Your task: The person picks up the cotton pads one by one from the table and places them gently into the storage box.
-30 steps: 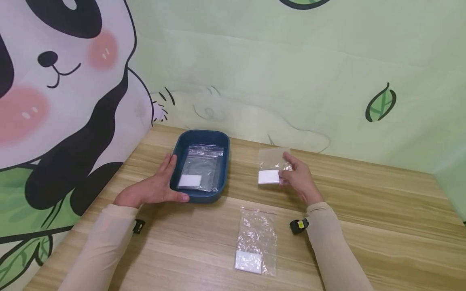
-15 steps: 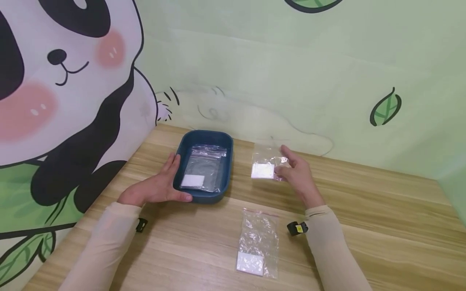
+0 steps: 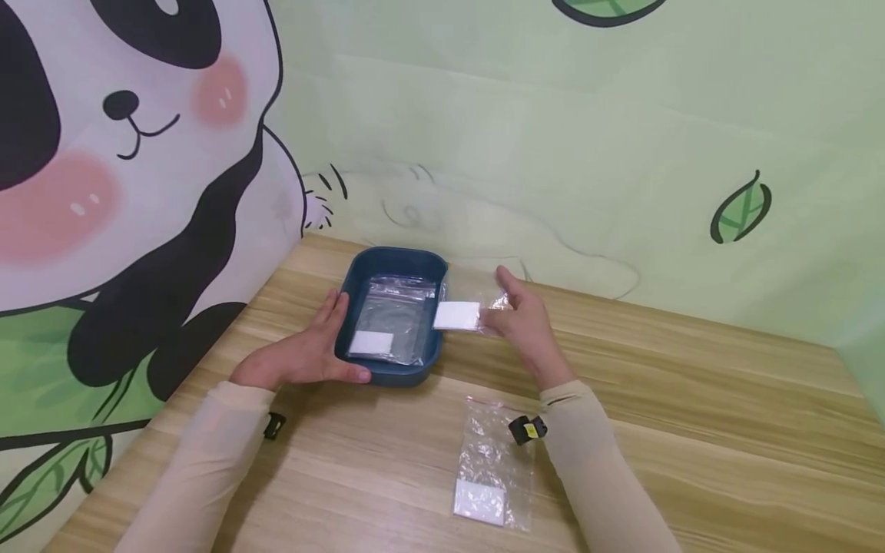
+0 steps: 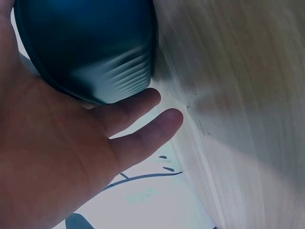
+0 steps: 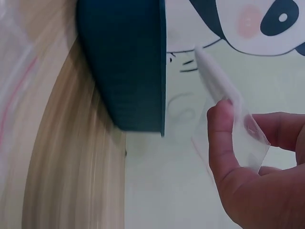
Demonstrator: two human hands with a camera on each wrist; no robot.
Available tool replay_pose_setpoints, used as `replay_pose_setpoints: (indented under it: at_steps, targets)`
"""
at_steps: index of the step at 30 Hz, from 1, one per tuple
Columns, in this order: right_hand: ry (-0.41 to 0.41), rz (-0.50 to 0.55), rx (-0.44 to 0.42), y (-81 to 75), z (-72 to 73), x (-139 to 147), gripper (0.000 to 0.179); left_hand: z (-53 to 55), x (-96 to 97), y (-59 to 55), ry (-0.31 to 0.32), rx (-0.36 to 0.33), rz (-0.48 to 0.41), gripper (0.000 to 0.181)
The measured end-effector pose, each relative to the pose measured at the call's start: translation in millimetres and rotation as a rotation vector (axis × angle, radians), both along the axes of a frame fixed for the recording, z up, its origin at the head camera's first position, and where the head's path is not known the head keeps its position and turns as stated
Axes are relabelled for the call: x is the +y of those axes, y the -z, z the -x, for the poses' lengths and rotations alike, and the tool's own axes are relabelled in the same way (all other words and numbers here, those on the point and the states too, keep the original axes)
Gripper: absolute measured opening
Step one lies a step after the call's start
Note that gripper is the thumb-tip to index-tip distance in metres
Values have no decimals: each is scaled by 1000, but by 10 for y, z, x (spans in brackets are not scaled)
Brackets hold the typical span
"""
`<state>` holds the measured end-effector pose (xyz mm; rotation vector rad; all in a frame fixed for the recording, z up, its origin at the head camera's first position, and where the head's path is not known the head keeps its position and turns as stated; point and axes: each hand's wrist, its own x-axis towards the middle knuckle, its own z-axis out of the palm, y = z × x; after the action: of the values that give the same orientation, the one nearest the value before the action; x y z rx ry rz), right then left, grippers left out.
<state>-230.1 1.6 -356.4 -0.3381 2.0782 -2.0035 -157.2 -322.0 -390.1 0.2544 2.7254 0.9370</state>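
Observation:
My left hand (image 3: 300, 355) rests against the left side of a dark blue plastic tray (image 3: 397, 379), its fingers extended along the wall and its thumb at the front rim. In the left wrist view, two fingertips (image 4: 167, 119) reach past the tray's ribbed side. A clear zip bag (image 3: 470, 284) with a flat white piece (image 3: 457, 316) inside is pinched between thumb and fingers of my right hand (image 3: 522, 326). This bag overlaps the tray's right rim in the head view. Inside the tray lies clear bagging (image 3: 394, 315) with a white piece (image 3: 372, 342) at its lower left.
Another clear zip bag (image 3: 487, 445), holding a white piece (image 3: 479, 503), lies flat on the wooden table (image 3: 346, 476) in front of the tray. A backdrop with a panda (image 3: 138, 169) and leaves stands along the table's back and left edges.
My right hand has carried the zip bag leftward, from over the table to the tray's right rim. The left hand stays against the tray. The head view has shifted slightly.

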Motion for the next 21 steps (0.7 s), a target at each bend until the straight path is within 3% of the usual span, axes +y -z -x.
replay_pose_setpoints:
  at_steps: [8, 15, 21]
  targets:
    - [-25, -61, 21, 11, -1, -341, 86, 7, -6, 4, -3, -4, 13, 142]
    - [-76, 5, -57, 57, -43, -612, 85, 13, -3, 2, 6, 1, 32, 141]
    - [-110, -18, -97, 82, -66, -845, 84, 17, -17, 14, 0, -7, 34, 142]
